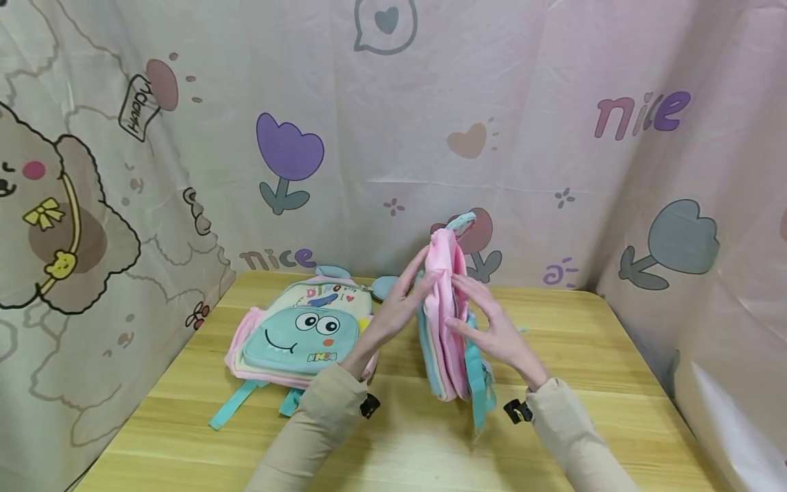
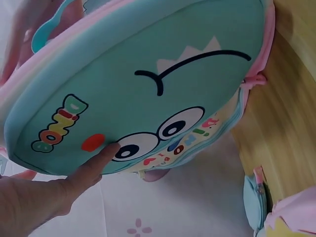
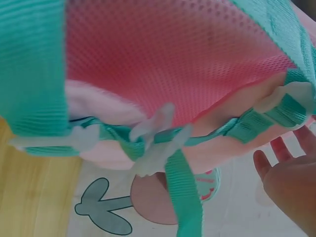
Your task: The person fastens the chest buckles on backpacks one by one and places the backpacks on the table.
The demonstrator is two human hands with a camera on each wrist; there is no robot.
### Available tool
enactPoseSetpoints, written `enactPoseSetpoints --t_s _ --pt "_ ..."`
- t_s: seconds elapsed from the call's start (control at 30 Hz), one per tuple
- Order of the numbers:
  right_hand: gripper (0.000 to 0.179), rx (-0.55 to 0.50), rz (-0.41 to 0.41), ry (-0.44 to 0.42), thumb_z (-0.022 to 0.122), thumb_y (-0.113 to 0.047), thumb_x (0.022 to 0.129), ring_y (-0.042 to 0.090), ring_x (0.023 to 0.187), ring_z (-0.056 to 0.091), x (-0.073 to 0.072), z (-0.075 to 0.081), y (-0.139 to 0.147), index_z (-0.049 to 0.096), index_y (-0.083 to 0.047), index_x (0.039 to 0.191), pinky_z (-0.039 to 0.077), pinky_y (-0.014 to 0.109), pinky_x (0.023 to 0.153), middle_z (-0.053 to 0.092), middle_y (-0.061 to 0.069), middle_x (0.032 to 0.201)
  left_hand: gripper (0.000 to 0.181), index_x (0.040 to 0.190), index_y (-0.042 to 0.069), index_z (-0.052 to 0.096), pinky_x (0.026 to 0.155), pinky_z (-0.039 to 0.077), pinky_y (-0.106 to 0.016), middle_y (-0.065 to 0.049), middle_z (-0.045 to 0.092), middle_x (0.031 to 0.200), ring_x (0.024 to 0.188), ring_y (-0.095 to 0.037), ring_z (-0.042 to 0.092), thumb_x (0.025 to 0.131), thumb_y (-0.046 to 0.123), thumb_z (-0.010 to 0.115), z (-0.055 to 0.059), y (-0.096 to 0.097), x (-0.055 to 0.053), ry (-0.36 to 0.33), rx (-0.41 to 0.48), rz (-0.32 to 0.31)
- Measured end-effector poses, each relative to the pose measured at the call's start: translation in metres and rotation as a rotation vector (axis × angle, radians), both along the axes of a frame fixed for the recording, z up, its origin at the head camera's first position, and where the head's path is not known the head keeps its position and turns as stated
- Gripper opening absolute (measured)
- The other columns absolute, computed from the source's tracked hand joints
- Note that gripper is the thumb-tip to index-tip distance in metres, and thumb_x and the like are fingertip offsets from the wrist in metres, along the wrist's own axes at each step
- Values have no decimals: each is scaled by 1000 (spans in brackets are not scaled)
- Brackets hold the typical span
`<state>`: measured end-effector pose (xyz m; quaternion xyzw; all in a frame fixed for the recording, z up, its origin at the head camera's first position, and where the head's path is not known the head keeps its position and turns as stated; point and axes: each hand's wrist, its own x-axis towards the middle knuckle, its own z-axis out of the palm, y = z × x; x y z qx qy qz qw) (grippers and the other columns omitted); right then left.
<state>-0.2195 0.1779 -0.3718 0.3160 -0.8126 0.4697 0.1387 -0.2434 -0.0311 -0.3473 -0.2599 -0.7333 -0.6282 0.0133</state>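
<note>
A small pink and teal backpack [image 1: 444, 321] stands edge-on between the two hands, right of the table's middle. On its teal front panel [image 2: 163, 89] is a printed dinosaur face. My left hand [image 1: 393, 311] touches this front side with fingers extended, the index fingertip beside a printed eye in the left wrist view. From the other side, the fingers of my right hand [image 1: 494, 331] rest against the back and side edge, fairly straight. The pink mesh back [image 3: 168, 59], teal straps [image 3: 34, 69] and pale plastic buckles [image 3: 158, 148] fill the right wrist view.
A second, similar dinosaur backpack [image 1: 301, 335] lies face up at the left, its teal straps [image 1: 236, 403] trailing toward the front. A round teal piece [image 1: 384, 287] sits by its upper right. Behind the wooden table [image 1: 553, 437] hangs a printed curtain [image 1: 393, 123].
</note>
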Motion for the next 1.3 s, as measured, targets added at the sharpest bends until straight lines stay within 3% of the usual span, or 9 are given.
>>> enactPoseSetpoints --t_s 0.2,0.37,0.5,0.73,0.9,1.03,1.13,1.3 --pt "62 64 44 72 73 -10 90 32 155 21 -1 -8 -2 52 -12 147 21 70 118 34 16 163 58 162 26 22 114 41 -54 -5 28 167 147 -31 40 108 29 44 -1 -9 -3 -29 35 -2" --pt "66 120 61 88 74 -13 90 40 154 23 -1 -16 0 47 -13 151 20 69 119 36 17 162 60 161 24 23 115 39 -57 -8 33 164 146 -37 39 106 33 45 -1 -19 -5 -42 -4 67" --pt "69 183 43 95 74 -18 90 38 154 22 -1 -24 4 45 -14 152 18 68 120 39 15 161 62 161 27 25 117 35 -57 -7 33 165 148 -37 37 104 36 49 0 -27 -6 -80 -25 124" --pt "65 254 -4 69 75 -25 91 34 156 18 3 -41 14 50 -12 149 12 67 122 43 12 160 73 161 35 20 114 40 -58 -3 27 167 146 -36 39 99 38 59 0 -39 -4 -140 -65 141" --pt "62 257 -54 95 76 -25 89 40 156 15 3 -54 22 54 -9 145 0 65 124 47 15 156 79 159 35 23 116 37 -58 -1 34 163 144 -30 40 94 37 67 -6 -44 -6 -135 -103 167" --pt "60 227 -75 84 78 -22 86 43 155 15 1 -65 30 58 -7 141 0 72 120 49 17 153 82 161 31 21 119 33 -58 -3 32 164 145 -31 37 93 34 67 -13 -45 -7 -158 -116 175" --pt "59 204 -82 53 79 -21 85 47 152 17 -1 -74 37 59 -6 139 3 77 116 50 19 152 83 162 26 19 115 40 -53 -11 38 161 137 -31 48 93 28 66 -19 -46 -7 -192 -106 177" --pt "62 138 -89 -67 77 -17 87 49 146 26 -2 -89 50 54 -5 143 16 76 114 46 20 153 85 163 20 16 88 56 -32 -26 54 144 100 -23 68 93 15 63 -34 -41 -8 -291 -25 139"
